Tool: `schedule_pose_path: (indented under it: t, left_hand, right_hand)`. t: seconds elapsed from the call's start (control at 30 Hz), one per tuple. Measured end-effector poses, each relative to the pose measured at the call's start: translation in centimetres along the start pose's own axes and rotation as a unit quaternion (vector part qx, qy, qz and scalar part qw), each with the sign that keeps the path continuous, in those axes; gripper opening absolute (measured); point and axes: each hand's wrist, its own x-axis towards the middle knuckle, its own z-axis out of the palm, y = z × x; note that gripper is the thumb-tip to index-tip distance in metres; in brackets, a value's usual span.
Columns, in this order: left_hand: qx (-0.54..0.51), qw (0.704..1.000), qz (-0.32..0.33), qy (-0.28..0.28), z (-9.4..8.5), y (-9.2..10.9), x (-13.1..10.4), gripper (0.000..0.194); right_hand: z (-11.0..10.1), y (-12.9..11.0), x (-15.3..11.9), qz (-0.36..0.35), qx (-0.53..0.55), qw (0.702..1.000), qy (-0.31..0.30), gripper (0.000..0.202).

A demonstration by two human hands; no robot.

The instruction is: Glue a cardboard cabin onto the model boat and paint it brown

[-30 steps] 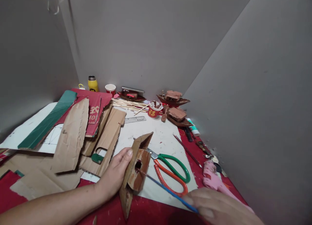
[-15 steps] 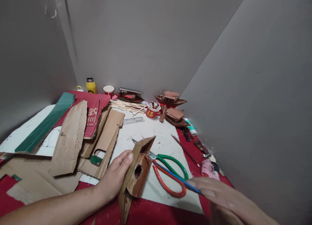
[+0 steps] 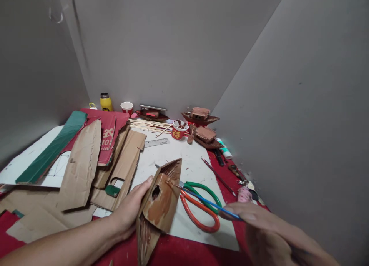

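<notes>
My left hand (image 3: 134, 202) grips a small cardboard boat (image 3: 163, 204) by its left side, tilted so its curved cabin with a ragged hole faces up. Brown paint covers part of the cabin and hull, with bare patches left between. In my right hand (image 3: 259, 223) is a thin blue paintbrush (image 3: 213, 204), pinched near its back end. The brush tip touches or nearly touches the boat between cabin and far hull wall. Beneath and beside the boat lie scissors (image 3: 201, 206) with one green and one orange handle, their blades partly hidden by the boat.
Cut cardboard pieces (image 3: 82, 166) pile up at left. Behind stand a red paint cup (image 3: 179, 130), wooden sticks (image 3: 147, 124), a ruler (image 3: 157, 142), a yellow bottle (image 3: 106, 102) and several brown model boats (image 3: 205, 135). Another brush (image 3: 217, 175) and a tube (image 3: 224, 148) lie right, along the grey wall.
The boat has turned in my left hand, so more of the cabin top and hull interior shows. The brush tip has shifted slightly left onto the boat.
</notes>
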Motion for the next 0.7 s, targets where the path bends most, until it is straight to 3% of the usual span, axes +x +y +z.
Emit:
schedule_pose_path:
  t: [0.13,0.23,0.43,0.6,0.7]
  left_hand:
    - [-0.089,0.987,-0.130,-0.041,0.3,0.6,0.0,0.040]
    - [-0.101,0.977,-0.182,-0.044,0.3,1.1,-0.1,0.048]
    - [-0.106,0.971,-0.209,-0.037,0.2,1.5,0.0,0.060]
    - [-0.098,0.969,-0.221,-0.055,0.3,1.7,-0.1,0.060]
    - [-0.077,0.971,-0.220,-0.045,0.5,1.8,-0.3,0.061]
  right_hand:
    - [1.0,2.3,1.1,0.065,0.066,0.996,0.012,0.012]
    - [1.3,3.5,2.2,0.155,0.165,0.974,-0.012,0.015]
    - [2.1,3.5,3.3,0.244,0.320,0.910,-0.102,0.020]
    - [2.6,3.6,3.6,0.246,0.309,0.919,-0.023,0.017]
    - [2.7,3.6,3.7,0.247,0.319,0.914,-0.034,0.018]
